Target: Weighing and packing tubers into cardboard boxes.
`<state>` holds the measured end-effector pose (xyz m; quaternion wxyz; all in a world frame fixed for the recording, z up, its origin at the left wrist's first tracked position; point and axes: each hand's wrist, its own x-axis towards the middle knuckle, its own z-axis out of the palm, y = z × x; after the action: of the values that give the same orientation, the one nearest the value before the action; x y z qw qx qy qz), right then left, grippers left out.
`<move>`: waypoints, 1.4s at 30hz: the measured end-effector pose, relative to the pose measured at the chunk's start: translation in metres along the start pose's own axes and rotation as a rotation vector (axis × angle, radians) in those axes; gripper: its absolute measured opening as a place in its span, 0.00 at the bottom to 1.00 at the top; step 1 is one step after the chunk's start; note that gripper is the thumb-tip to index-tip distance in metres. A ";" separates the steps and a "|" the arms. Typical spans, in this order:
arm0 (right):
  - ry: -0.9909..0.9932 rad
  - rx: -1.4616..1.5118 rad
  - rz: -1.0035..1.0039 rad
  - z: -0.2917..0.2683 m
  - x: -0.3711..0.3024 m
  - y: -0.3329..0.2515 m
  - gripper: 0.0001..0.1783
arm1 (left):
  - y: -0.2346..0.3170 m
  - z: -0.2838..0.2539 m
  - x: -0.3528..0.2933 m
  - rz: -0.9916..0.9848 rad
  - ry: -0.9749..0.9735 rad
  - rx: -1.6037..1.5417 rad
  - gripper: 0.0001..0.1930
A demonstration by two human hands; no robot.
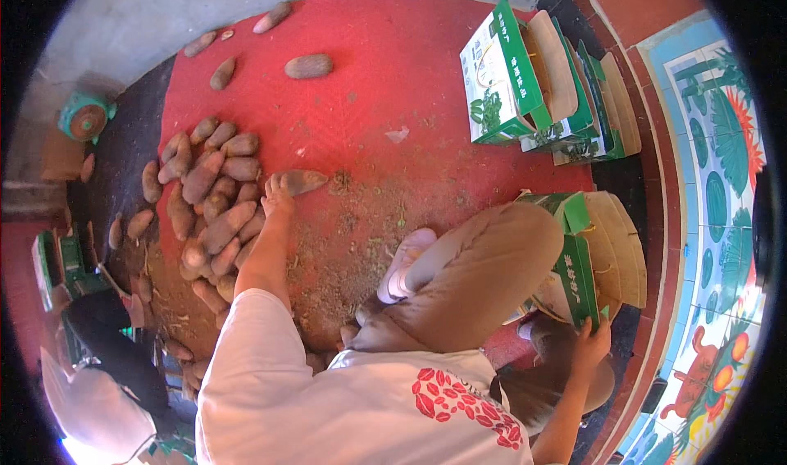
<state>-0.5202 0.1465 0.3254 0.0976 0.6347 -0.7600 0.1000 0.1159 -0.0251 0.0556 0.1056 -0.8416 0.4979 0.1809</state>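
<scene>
On the red mat, my left hand [279, 196] reaches past the right side of a heap of root vegetables [215, 174]. Its fingers close over the near end of one long brownish root vegetable [305, 181] lying beside the heap. Down at the right, my right hand [592, 346] grips the lower edge of an open green and white carton [584, 280] with brown cardboard inside. That carton stands beside my bent leg; the leg hides part of it, and its contents cannot be seen. The right fingertips are only partly visible.
Several open green and white cartons [512, 79] stand at the far right by the tiled wall [697, 153]. Loose roots [309, 66] lie farther back. Soil crumbs [361, 219] cover the mat. A turquoise fan [86, 119] and another person [98, 399] are at the left.
</scene>
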 end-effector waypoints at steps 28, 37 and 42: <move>0.026 -0.065 0.077 -0.002 -0.004 -0.006 0.12 | 0.055 0.023 -0.053 -0.017 -0.141 0.203 0.34; 0.062 -0.020 0.056 -0.002 -0.001 -0.013 0.13 | 0.051 0.061 -0.089 -0.367 -0.883 -1.223 0.40; 0.068 0.069 0.044 -0.005 -0.007 -0.020 0.12 | 0.083 0.001 -0.071 -0.164 -0.828 -1.373 0.38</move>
<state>-0.4989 0.1512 0.3291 0.0991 0.6169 -0.7662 0.1499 0.0119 -0.0075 0.0838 -0.2464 -0.6172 0.1329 0.7353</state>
